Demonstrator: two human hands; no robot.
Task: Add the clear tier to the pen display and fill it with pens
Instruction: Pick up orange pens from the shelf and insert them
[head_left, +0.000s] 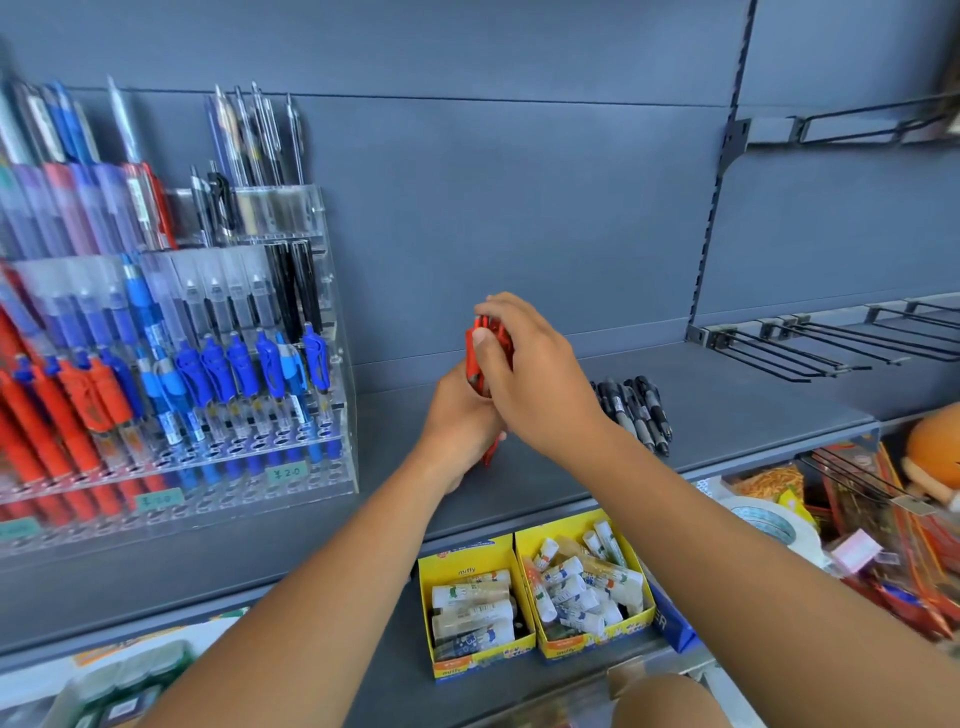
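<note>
A: Head view. Hands?
B: Left hand (460, 421) grips a bunch of red pens (485, 343) from below, bunch upright. Right hand (535, 374) curls over the bunch's top, thumb pressed on the pens.
A: Display?
B: Clear pen display (340, 415) stands left of both hands, apart, on the shelf (727, 415). Black pens (636, 413) lie flat just right of the right wrist.
</note>
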